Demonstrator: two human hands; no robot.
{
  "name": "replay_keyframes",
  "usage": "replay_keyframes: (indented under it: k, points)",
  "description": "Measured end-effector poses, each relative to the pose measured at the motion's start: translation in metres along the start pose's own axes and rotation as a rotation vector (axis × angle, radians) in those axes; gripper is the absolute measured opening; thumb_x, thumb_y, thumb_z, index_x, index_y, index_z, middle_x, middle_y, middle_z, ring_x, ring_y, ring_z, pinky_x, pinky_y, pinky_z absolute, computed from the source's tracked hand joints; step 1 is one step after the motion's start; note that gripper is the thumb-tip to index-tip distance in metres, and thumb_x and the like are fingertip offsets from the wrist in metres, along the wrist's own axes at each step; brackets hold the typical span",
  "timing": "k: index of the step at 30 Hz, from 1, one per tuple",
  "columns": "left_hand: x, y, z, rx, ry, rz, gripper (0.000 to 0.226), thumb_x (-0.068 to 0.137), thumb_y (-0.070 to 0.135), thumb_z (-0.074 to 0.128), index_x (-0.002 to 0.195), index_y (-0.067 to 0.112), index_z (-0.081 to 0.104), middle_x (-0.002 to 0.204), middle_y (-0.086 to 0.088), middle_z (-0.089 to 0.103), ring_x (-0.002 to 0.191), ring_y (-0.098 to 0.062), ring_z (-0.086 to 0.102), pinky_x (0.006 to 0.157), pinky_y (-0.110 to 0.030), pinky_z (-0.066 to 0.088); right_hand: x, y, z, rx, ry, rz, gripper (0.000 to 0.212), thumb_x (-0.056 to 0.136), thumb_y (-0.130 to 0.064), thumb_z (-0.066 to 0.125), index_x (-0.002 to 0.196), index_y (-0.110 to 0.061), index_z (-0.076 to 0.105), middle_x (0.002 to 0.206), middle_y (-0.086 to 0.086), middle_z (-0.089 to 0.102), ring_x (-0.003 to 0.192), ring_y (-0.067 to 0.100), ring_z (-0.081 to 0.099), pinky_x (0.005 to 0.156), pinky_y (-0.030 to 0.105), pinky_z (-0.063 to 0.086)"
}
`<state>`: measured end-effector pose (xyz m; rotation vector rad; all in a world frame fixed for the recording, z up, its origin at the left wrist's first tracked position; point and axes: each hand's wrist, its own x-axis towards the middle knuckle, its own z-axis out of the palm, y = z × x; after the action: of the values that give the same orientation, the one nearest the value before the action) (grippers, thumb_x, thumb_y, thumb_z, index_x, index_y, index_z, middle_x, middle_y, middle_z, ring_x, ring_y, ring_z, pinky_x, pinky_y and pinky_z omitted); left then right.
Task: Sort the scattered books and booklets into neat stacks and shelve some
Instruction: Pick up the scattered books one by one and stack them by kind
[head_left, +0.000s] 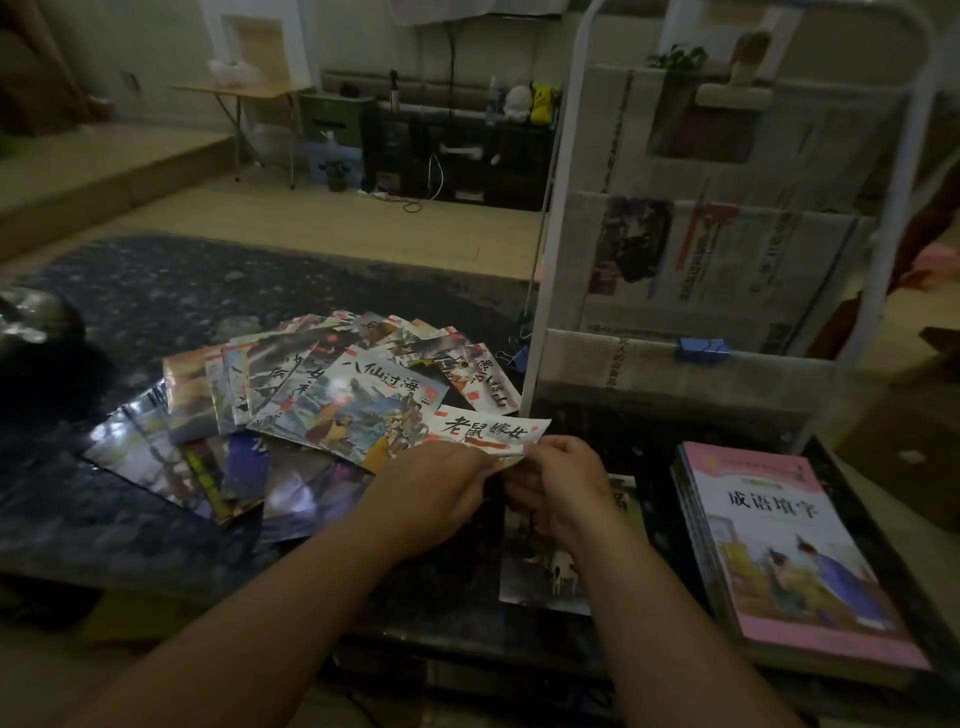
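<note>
A thin white booklet (488, 430) with black brush characters is lifted just above the dark table (130, 509). My left hand (436, 488) and my right hand (561, 483) both pinch its near edge, fingers curled. Behind it lies a fanned heap of several picture booklets (332, 395), overlapping loosely. A neat stack of pink books (779, 551) lies at the right. Under my right wrist lies a dark booklet (540, 571), partly hidden. A white rack (717, 249) holding newspapers stands at the back right.
Blue binder clips (702, 347) sit on the rack's lower rail and one (519, 357) lies on the table beside the heap. A dark round object (36, 332) is at the far left. Cardboard boxes (904, 457) stand on the floor at the right.
</note>
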<state>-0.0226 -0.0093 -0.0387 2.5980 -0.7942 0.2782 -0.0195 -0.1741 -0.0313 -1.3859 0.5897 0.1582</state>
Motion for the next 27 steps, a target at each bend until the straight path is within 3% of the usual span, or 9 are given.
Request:
replay_keyframes:
  k: [3,6,10,14,17,19,22,24,27]
  points:
    - [-0.001,0.002,-0.002,-0.004,-0.029,0.004,0.052,0.092,0.052,0.027,0.108,0.02,0.065,0.095,0.0,0.065,0.087,-0.018,0.056,0.071,-0.029,0.034,0.003,0.0,-0.003,-0.042,0.062,-0.032,0.014,0.091,0.0,0.058,0.092,-0.014,0.058,0.099,0.012,0.068,0.088,0.027,0.07,0.075,0.04,0.061]
    - [-0.001,0.0,-0.002,-0.101,-0.007,-0.061,0.063,0.09,0.058,0.016,0.097,0.021,0.067,0.086,0.002,0.064,0.079,-0.015,0.055,0.068,-0.031,0.036,0.007,0.0,-0.011,-0.324,0.193,-0.148,0.018,0.086,-0.005,0.06,0.088,-0.022,0.059,0.098,0.005,0.067,0.088,0.024,0.067,0.078,0.047,0.059]
    - [0.011,-0.013,0.001,-0.096,0.19,-0.501,0.025,0.096,0.036,0.05,0.106,0.022,0.068,0.101,0.0,0.062,0.09,-0.014,0.053,0.079,-0.034,0.046,0.005,-0.012,-0.028,-0.476,0.217,-0.22,0.025,0.087,0.001,0.055,0.086,-0.024,0.057,0.091,-0.003,0.061,0.084,0.017,0.062,0.07,0.039,0.057]
    - [0.017,-0.017,0.007,-0.534,0.09,-0.768,0.007,0.089,0.021,0.067,0.092,0.027,0.069,0.099,0.005,0.066,0.091,-0.013,0.061,0.079,-0.032,0.053,0.006,-0.018,-0.046,-0.613,0.225,-0.248,0.027,0.089,0.001,0.051,0.095,-0.024,0.058,0.097,-0.002,0.06,0.084,0.016,0.06,0.067,0.033,0.055]
    - [0.019,-0.008,0.015,-0.609,0.09,-0.798,0.01,0.086,0.016,0.071,0.084,0.025,0.068,0.093,0.002,0.068,0.086,-0.017,0.064,0.079,-0.036,0.056,0.004,-0.017,-0.058,-0.742,0.268,-0.274,0.022,0.091,-0.003,0.052,0.103,-0.021,0.057,0.099,0.0,0.058,0.084,0.017,0.057,0.065,0.034,0.052]
    - [0.02,0.001,0.019,-0.668,0.064,-0.784,0.01,0.087,0.011,0.069,0.088,0.021,0.07,0.092,0.001,0.068,0.084,-0.015,0.065,0.075,-0.03,0.056,0.001,-0.016,-0.064,-0.855,0.281,-0.293,0.02,0.093,-0.005,0.053,0.106,-0.021,0.055,0.096,-0.001,0.052,0.085,0.018,0.054,0.071,0.037,0.053]
    - [0.02,0.009,0.025,-0.728,-0.002,-0.757,0.018,0.086,0.0,0.067,0.096,0.014,0.07,0.089,0.001,0.068,0.087,-0.015,0.065,0.074,-0.025,0.054,-0.002,-0.018,-0.065,-1.021,0.269,-0.178,0.016,0.093,-0.012,0.059,0.108,-0.018,0.06,0.099,0.004,0.057,0.085,0.018,0.051,0.072,0.033,0.048]
    - [0.019,0.015,0.028,-0.732,-0.051,-0.735,0.022,0.083,-0.003,0.068,0.099,0.013,0.069,0.09,0.001,0.067,0.087,-0.013,0.064,0.071,-0.021,0.052,-0.001,-0.018,-0.065,-1.117,0.244,-0.075,0.017,0.093,-0.016,0.061,0.109,-0.012,0.063,0.086,0.005,0.056,0.074,0.018,0.049,0.064,0.031,0.045]
    - [0.018,0.019,0.036,-0.677,-0.095,-0.687,0.023,0.081,0.002,0.073,0.091,0.021,0.066,0.087,0.004,0.065,0.082,-0.007,0.061,0.07,-0.018,0.049,-0.001,-0.016,-0.068,-1.201,0.231,0.0,0.021,0.093,-0.016,0.059,0.111,-0.006,0.064,0.082,0.007,0.055,0.07,0.02,0.048,0.066,0.032,0.044]
